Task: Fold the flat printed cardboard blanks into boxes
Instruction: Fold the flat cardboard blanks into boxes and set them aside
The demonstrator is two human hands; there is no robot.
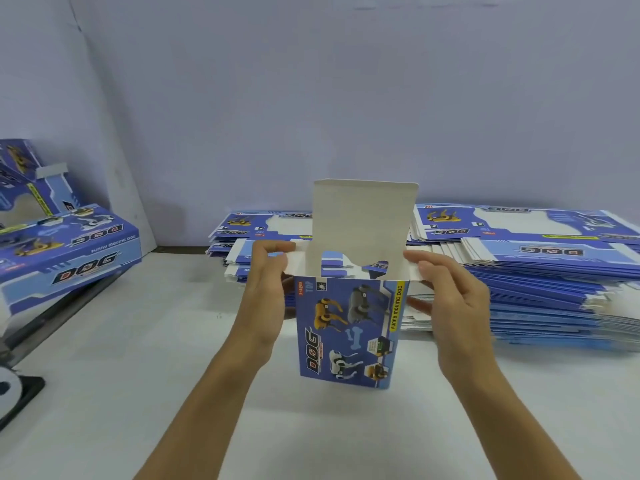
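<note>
A blue printed box (349, 334) with robot-dog pictures stands upright at the middle of the white table (138, 375), opened into a tube. Its white lid flap (363, 220) sticks straight up at the back. My left hand (265, 292) pinches the left side flap at the box's top. My right hand (450, 299) pinches the right side flap, with its fingers along the box's right wall. Behind the box lies a big stack of flat printed blanks (540, 271).
Folded boxes (69, 251) lie piled at the left, one leaning against the wall. A dark object (17, 393) sits at the left edge. The pale wall (311, 98) rises right behind the stacks. Bare table surface shows in front of the box.
</note>
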